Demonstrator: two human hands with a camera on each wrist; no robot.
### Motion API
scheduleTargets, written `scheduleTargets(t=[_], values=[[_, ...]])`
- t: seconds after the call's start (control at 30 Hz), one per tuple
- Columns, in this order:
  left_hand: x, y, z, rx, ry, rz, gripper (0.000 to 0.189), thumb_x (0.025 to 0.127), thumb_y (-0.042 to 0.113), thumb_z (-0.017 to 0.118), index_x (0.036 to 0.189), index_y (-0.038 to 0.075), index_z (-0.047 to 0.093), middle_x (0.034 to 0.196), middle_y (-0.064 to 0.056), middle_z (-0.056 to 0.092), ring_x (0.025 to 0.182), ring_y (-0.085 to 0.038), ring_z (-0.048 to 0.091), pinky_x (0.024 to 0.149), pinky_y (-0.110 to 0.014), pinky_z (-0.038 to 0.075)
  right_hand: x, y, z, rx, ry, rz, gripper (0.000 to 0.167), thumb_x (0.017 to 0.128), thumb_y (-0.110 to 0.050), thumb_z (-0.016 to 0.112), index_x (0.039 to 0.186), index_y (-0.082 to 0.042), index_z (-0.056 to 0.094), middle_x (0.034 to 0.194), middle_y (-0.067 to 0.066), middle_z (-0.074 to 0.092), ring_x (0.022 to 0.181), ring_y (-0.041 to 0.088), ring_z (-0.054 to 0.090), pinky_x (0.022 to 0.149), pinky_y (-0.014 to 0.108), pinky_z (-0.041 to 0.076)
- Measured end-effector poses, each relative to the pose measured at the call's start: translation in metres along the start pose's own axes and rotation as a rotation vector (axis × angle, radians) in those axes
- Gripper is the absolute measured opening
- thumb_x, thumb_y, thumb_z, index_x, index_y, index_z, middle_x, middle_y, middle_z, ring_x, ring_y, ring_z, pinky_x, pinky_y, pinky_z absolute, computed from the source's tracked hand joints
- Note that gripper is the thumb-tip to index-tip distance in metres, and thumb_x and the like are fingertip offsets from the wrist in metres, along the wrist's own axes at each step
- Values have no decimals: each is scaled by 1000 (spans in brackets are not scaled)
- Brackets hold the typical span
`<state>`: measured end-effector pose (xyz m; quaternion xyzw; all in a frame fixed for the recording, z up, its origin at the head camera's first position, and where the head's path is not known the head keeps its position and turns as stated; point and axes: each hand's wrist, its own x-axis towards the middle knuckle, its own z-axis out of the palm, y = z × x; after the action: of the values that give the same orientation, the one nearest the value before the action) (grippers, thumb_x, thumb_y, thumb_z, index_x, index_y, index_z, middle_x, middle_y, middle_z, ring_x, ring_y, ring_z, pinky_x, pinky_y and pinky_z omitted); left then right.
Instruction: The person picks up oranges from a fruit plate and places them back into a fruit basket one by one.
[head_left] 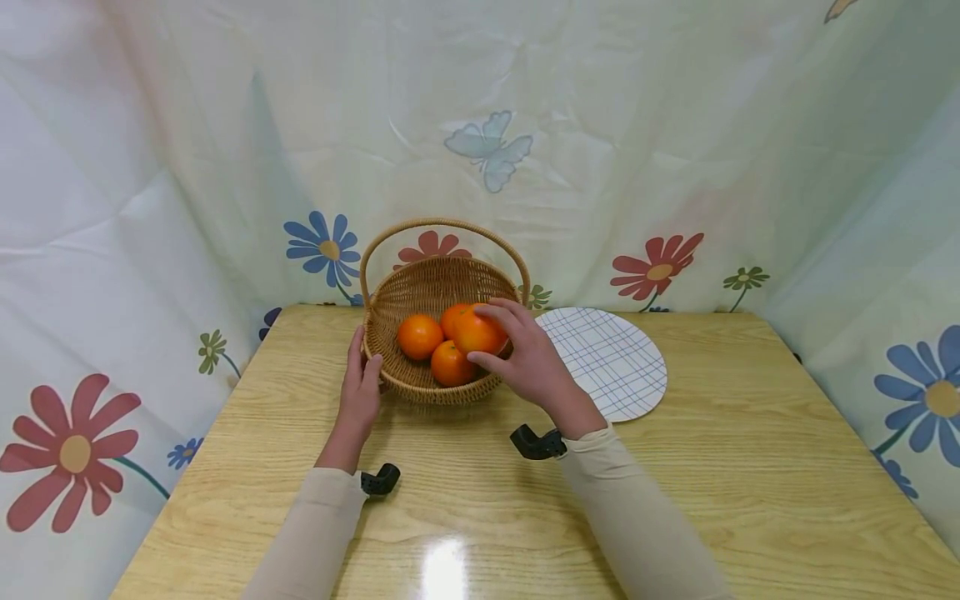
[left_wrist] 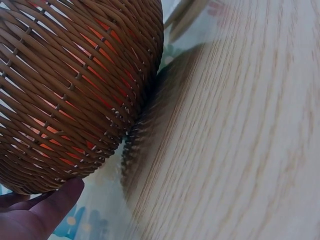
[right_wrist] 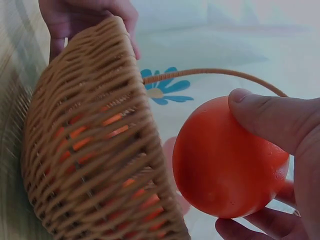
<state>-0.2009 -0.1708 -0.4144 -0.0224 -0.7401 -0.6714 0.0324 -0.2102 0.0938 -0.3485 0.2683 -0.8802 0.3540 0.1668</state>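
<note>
A wicker basket (head_left: 420, 385) with a tall arched handle stands on the wooden table, several oranges (head_left: 420, 337) lying inside. Above its right side, my right hand (head_left: 528, 354) pinches another orange (head_left: 477, 331) between thumb and fingers. In the right wrist view this held orange (right_wrist: 227, 160) is just off the basket's rim, the thumb on one side and fingertips on the other. My left hand (head_left: 362, 392) rests along the basket's left side with its fingers nearly straight. Its fingertips (left_wrist: 70, 192) touch the weave in the left wrist view.
Right of the basket lies a round white plate (head_left: 611, 367) with blue grid lines, partly behind my right hand. A flowered curtain (head_left: 570, 208) hangs along the table's back edge and both sides. Black wrist mounts (head_left: 536, 442) stick out at both cuffs.
</note>
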Motion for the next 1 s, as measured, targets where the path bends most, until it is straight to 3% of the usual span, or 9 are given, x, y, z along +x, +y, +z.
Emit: scheduleTargets(t=[0.33, 1.0], values=[[2, -2, -1, -21, -7, 0, 59, 106, 24, 32, 157, 30, 3, 164, -11, 4, 144, -39, 28, 109, -57, 36, 2, -5, 12, 20, -41, 7, 56, 86, -36, 74, 135, -21, 53, 147, 10, 42, 121, 34, 54, 93, 46, 52], [0, 0, -1, -30, -12, -2, 59, 106, 28, 32, 157, 33, 3, 164, -10, 4, 144, -39, 27, 109, -58, 36, 2, -9, 27, 5, -93, 10, 57, 87, -36, 72, 138, -23, 51, 150, 10, 39, 127, 36, 51, 98, 50, 49]])
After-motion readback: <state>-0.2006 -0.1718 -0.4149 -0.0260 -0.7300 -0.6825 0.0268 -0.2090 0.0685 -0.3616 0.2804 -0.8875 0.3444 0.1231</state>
